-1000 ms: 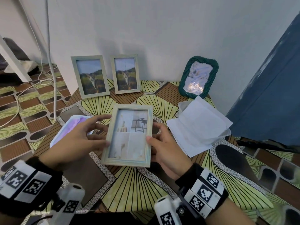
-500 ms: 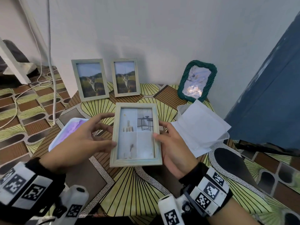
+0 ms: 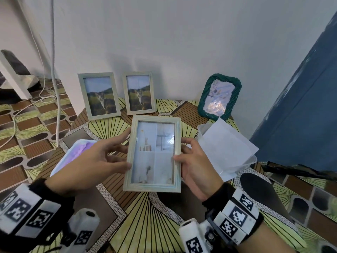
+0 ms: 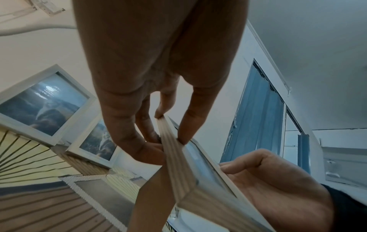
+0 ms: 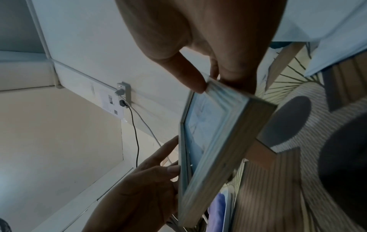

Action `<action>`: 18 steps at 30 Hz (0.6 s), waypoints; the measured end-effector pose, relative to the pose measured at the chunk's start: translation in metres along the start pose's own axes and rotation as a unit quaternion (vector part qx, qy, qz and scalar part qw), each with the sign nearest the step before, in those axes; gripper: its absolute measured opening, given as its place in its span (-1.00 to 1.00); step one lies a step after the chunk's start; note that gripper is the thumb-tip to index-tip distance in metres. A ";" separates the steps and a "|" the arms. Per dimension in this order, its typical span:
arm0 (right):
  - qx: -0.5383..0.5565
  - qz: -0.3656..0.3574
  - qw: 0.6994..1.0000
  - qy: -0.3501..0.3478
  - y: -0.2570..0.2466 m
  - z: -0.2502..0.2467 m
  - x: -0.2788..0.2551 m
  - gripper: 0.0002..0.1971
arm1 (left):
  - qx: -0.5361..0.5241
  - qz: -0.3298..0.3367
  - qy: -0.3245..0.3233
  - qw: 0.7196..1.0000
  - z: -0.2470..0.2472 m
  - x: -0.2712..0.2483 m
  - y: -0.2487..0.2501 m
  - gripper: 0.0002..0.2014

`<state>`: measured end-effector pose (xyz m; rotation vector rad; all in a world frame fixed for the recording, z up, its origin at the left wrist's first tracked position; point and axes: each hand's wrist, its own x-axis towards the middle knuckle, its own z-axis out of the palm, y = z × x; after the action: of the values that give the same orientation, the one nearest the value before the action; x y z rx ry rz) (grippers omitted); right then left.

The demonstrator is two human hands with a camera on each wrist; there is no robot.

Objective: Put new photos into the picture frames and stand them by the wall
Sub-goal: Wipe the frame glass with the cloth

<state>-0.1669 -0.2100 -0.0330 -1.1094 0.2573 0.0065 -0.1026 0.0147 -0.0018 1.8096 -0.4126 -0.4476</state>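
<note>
I hold a pale wooden picture frame with a light interior photo upright above the table, glass facing me. My left hand pinches its left edge, thumb in front and fingers behind, as the left wrist view shows on the frame. My right hand grips the right edge with its thumb over the front of the frame. Two matching frames with a cat photo, one and another, stand against the wall. A green braided frame leans there at the right.
White papers in a clear plastic box lie right of my hands. A purple-white flat sheet lies on the table at the left. White cables hang down the wall at left. A blue folding door closes the right side.
Both hands have lifted the frame, tilted it more upright and carried it slightly right and toward the wall.
</note>
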 end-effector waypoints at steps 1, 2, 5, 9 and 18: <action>-0.009 -0.006 1.000 0.002 -0.004 0.000 0.003 -0.57 | -0.004 0.004 0.003 1.000 0.001 0.003 0.002 -0.18; -0.018 -0.012 1.000 0.005 -0.007 0.000 0.006 -0.57 | -0.011 0.008 0.006 1.000 0.001 0.005 0.005 -0.19; -0.041 -0.024 0.999 0.014 -0.016 0.001 0.014 -0.58 | -0.030 0.018 0.009 0.999 0.002 0.014 0.011 -0.20; -0.091 -0.050 0.995 0.007 -0.042 0.000 0.031 -0.60 | -0.035 0.035 0.012 0.999 -0.003 0.032 0.023 -0.20; -0.104 -0.086 0.991 -0.004 -0.128 -0.011 0.097 -0.51 | 0.005 0.112 0.008 0.994 -0.006 0.123 0.065 -0.22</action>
<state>-0.0575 -0.2890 0.0550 -1.3369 0.1555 -0.1169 0.0032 -0.0588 0.0512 1.7514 -0.5998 -0.2763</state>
